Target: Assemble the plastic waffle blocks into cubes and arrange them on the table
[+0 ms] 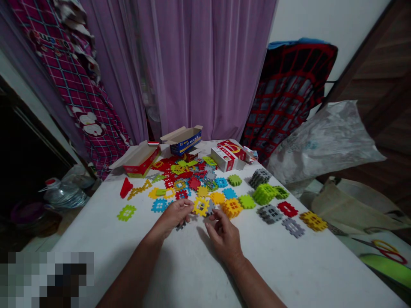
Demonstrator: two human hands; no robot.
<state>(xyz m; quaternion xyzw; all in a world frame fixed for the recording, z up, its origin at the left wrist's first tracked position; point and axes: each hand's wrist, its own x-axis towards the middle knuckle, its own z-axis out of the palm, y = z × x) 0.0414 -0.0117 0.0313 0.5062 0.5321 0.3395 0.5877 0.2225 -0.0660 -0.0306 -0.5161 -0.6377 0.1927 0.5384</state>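
Observation:
A yellow interlocking window piece [201, 207] with notched edges stands tilted above the table, its left side pinched between the thumb and fingers of my left hand [176, 216]. My right hand [225, 235] is just to the right, fingers loosely curled and the thumb apart from them, with nothing visible in its grasp. Close to its fingertips is a grey notched piece [210, 208], partly behind the yellow one. A dark grey piece [181, 225] lies partly hidden under my left hand. A blue window piece [159, 205] lies left of it, and a yellow-orange block stack [231, 208] sits beyond my right hand.
Loose coloured pieces [194, 184] are heaped at the table's middle. Green blocks [265, 194], grey pieces [269, 213] and yellow pieces [314, 221] stand to the right. Behind are a red open box [141, 162], a blue box [186, 141] and a red-white box [227, 155].

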